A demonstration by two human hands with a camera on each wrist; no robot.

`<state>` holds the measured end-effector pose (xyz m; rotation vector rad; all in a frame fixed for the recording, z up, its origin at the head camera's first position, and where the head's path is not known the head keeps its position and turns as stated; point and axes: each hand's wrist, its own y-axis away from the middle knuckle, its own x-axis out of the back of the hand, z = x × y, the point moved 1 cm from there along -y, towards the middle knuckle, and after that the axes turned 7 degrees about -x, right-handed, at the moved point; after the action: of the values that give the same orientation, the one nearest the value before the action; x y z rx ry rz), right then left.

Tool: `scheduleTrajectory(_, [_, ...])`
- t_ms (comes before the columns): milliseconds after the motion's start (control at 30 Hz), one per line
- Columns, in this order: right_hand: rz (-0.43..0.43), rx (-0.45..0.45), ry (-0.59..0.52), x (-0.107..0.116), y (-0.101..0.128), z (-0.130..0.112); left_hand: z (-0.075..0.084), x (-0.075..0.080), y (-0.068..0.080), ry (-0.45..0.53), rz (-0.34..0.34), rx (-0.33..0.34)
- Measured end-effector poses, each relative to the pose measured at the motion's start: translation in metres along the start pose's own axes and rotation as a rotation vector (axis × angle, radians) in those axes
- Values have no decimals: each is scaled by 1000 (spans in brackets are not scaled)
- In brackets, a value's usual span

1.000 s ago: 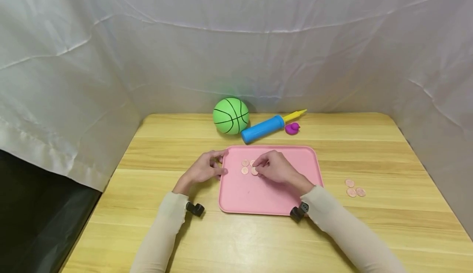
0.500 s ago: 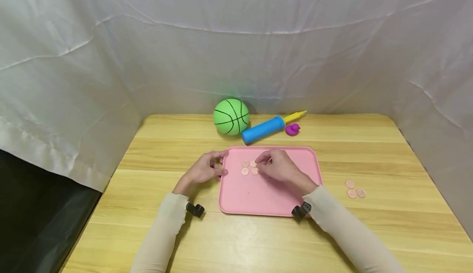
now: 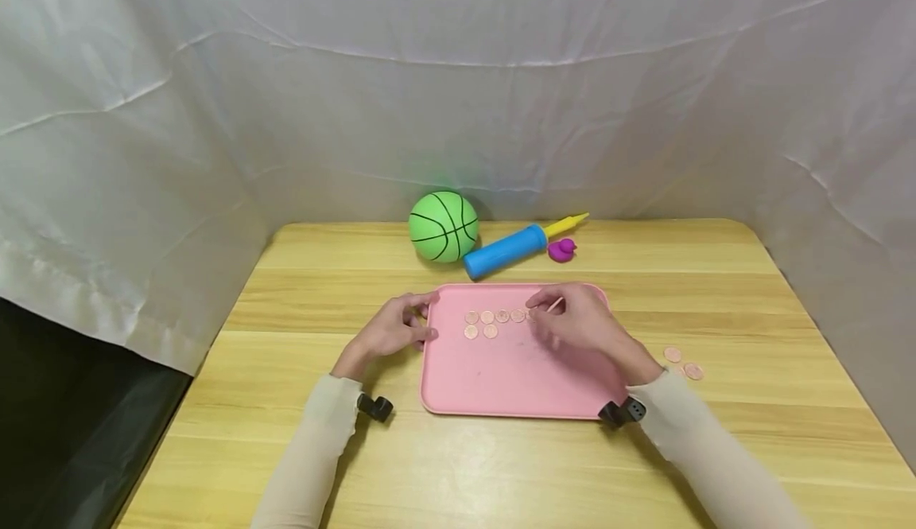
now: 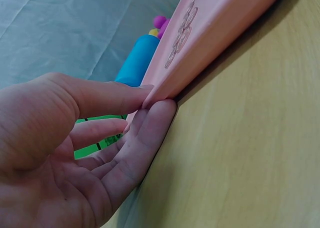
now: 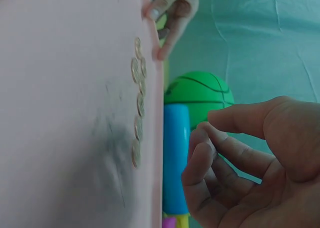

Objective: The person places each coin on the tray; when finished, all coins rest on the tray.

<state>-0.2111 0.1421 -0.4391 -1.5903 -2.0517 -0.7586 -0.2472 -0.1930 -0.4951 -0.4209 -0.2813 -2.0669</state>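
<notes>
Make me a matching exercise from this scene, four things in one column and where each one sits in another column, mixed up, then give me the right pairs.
Things
1. Round green ball with black lines
2. Small purple toy duck
3. Row of copper coins
4. Left hand

Places
A. On the flat pink plastic tray
B. Gripping the tray's left rim
C. At the table's far edge, left of the blue cylindrical pump
D. Near the pump's yellow tip, on its right side

Pairs: 1-C, 2-D, 3-A, 4-B
</notes>
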Motion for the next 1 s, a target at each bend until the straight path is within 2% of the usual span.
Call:
scheduleTrajectory(367, [78,1,100,34,21,19,-1,0,1,1,-1,7])
scheduleTrajectory(533, [111,-31,115,51,29,34,0,0,0,-3,0,6])
scheduleTrajectory(767, [160,-32,123,67,42,57,1,1,0,-12,6,10])
scheduleTrajectory(1000, [148,-103,68,78,58,83,0,1,0,-8,6,13])
